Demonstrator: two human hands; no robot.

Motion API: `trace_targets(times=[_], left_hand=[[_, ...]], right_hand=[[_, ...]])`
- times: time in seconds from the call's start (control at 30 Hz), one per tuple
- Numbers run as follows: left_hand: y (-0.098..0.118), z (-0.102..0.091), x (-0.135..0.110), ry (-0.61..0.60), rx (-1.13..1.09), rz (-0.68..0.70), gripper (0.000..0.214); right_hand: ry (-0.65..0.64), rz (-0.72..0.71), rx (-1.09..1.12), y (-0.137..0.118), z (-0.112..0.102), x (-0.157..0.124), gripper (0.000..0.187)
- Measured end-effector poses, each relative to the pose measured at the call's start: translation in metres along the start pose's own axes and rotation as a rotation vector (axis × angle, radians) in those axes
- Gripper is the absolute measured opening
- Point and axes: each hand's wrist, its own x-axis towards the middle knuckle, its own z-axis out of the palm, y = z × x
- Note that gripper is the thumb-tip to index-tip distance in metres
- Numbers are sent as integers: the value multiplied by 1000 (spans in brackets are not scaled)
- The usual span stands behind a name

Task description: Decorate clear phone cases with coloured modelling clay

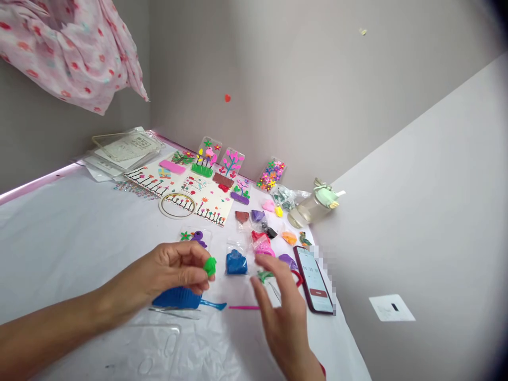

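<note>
My left hand (174, 270) pinches a small lump of bright green clay (210, 266) between thumb and fingertips, above the table. To the right of it, my right hand (283, 312) is raised with thumb and fingers apart and nothing between them. Under my left hand lies a blue clay slab (178, 298), partly hidden by the hand. Just behind that, a clear piece carries a purple clay bird (197, 237) and a green flower (185, 236). By my right fingers are a green clay packet (265, 275) and red-handled scissors (297, 278), both partly covered.
A blue tool (214, 305), a pink stick (243, 307) and thin metal tools (174, 312) lie in front. Bagged blue clay (236, 262) is central. A phone (315, 280) and a jar (311, 207) stand right. Decorated clear cases (229, 164) lean against the wall.
</note>
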Motion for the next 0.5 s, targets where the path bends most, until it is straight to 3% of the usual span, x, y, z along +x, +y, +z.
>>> trace_targets(times=[0.13,0.3,0.5], left_hand=[[-12,17,-5,-137,47,-83,26],[-22,25,-12,-159,237,-30,20],[-23,19,-10,-113,558,85,24]], right_hand=[[-124,-225,101,-36,13,-18,66],[-127,-129,130,-45,23,-20,28],[-159,-51,296,-43,12,-6,4]])
